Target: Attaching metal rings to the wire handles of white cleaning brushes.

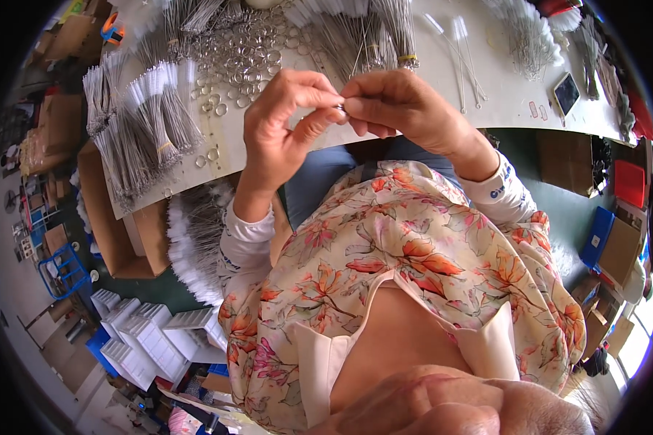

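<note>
Well, a small shiny metal piece [340, 108] is held near the front edge of the worktop [504, 105]. The left hand [284, 105] nips it between thumb and forefinger; the right hand [403, 105], fingers curled in, pinches its other side. Should either fingertip grip slip, I'd worry about it dropping into the lap [313, 180] or landing among the loose rings [248, 71] beyond, where it could be hard to pick out.

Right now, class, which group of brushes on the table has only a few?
The few loose brushes beyond and right of the right hand, with bare tabletop around them; the other brushes lie in dense bundles or heaps.
</note>
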### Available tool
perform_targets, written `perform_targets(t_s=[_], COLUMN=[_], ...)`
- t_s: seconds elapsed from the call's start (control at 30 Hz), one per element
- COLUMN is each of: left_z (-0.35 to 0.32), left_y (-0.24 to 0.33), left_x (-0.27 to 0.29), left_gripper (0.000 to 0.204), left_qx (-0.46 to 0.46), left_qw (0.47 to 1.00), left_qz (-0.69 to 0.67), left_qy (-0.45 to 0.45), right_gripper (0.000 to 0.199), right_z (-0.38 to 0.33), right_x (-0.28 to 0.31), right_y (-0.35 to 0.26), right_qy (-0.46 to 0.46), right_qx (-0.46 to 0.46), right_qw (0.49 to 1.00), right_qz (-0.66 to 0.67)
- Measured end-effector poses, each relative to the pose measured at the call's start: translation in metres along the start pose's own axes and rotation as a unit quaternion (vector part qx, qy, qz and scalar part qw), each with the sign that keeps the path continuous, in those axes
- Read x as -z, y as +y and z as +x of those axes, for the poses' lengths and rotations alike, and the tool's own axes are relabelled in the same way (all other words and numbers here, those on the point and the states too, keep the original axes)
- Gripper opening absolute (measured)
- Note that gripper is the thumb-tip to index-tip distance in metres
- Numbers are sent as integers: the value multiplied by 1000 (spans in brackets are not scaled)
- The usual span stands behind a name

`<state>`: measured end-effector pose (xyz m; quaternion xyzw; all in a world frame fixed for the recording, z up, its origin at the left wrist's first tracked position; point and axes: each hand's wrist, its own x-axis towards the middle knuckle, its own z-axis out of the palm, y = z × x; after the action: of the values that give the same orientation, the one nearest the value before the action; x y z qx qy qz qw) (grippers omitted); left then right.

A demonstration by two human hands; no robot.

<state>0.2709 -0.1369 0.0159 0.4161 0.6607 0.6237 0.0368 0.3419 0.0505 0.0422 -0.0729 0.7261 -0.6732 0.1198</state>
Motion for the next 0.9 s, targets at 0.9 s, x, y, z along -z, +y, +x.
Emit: perform_targets(t_s=[0.9], left_z=[-24], left_y=[9], left_x=[46], left_gripper=[15], left_qx=[185], left_qw=[977], left_qz=[-108], left_qy=[-13], right_gripper=[14], right_z=[19], right_x=[-33], right_y=[33], right_qy=[46], right_qx=[72], right_qw=[994], right_qz=[-66])
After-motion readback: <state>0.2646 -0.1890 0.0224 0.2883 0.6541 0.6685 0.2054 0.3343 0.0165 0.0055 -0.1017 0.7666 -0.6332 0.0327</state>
